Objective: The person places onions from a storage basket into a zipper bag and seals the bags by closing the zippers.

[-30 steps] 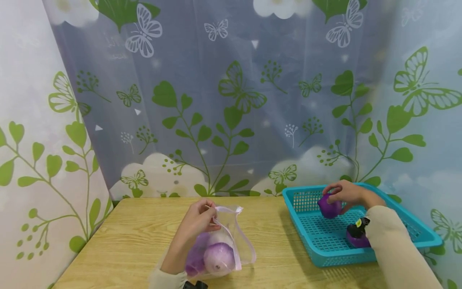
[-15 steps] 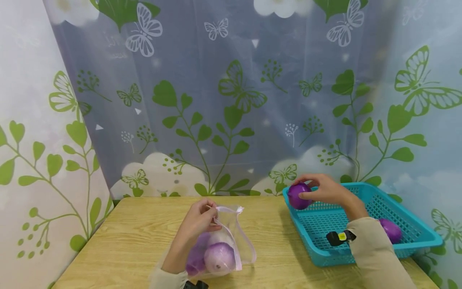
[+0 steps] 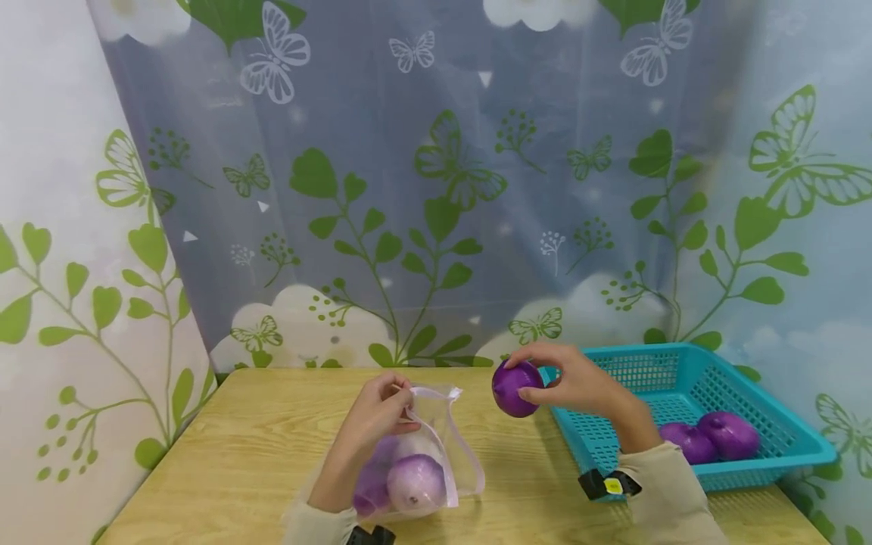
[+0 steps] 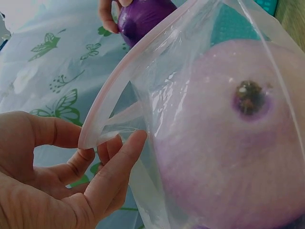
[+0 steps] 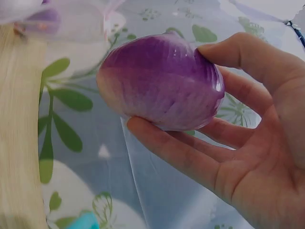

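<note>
My left hand [image 3: 378, 412] pinches the rim of a clear zip bag [image 3: 466, 454] with a pinkish edge, its mouth parted. Inside the bag lie purple-and-white onions [image 3: 415, 484], one close behind the film in the left wrist view. Between thumb and fingers, my right hand [image 3: 579, 382] grips a purple onion [image 3: 518, 390] in the air, to the right of the bag and just past the basket's left side. The right wrist view shows that onion [image 5: 159, 83] whole, purple on one side and paler on the other.
A turquoise plastic basket [image 3: 770, 473] stands at the right of the wooden table [image 3: 272, 431], with two purple onions [image 3: 729, 435] at its near right. A patterned curtain [image 3: 368, 151] hangs behind the table and along both sides.
My right hand has lifted the onion out of the basket and carried it left toward the bag. Two onions in the basket have come into view. My left hand keeps its hold.
</note>
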A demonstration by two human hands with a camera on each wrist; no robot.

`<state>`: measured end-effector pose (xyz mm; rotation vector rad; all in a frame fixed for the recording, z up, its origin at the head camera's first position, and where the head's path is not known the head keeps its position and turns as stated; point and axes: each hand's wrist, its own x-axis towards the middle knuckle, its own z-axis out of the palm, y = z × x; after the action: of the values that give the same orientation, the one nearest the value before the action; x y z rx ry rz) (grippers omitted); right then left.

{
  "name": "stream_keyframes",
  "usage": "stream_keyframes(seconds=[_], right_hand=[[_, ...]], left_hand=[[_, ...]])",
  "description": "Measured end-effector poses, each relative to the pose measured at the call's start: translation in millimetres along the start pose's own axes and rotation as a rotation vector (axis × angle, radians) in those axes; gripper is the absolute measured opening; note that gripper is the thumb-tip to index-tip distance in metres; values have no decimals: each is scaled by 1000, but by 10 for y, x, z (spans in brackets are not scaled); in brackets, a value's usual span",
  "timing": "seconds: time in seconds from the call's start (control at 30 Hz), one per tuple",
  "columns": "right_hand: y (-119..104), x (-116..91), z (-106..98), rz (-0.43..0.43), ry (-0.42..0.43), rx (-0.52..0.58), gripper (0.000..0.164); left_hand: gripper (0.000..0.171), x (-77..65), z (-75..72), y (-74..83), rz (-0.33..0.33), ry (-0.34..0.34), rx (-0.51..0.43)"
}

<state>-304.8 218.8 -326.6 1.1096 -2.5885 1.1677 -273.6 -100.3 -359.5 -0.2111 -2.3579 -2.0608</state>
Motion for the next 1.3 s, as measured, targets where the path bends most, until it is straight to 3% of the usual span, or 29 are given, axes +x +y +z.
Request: stream_keyframes(seconds=[0.2, 0.6, 0.87, 1.13, 1.3], right_hand=[[-92, 8, 159, -4, -19, 109, 35], [-178, 18, 445, -94, -43, 198, 33], [-224, 47, 549, -84, -50, 223, 34], [-245, 97, 645, -136, -12, 223, 34], [-264, 119, 721, -109, -9, 202, 35]], left_hand=[[8, 10, 33, 9, 5, -12, -8], [8, 15, 68, 12, 19, -11, -6], [9, -12, 38, 5, 12, 0, -2], [7, -6, 25, 7, 12, 7, 10], [8, -2, 25, 13, 14, 18, 11]])
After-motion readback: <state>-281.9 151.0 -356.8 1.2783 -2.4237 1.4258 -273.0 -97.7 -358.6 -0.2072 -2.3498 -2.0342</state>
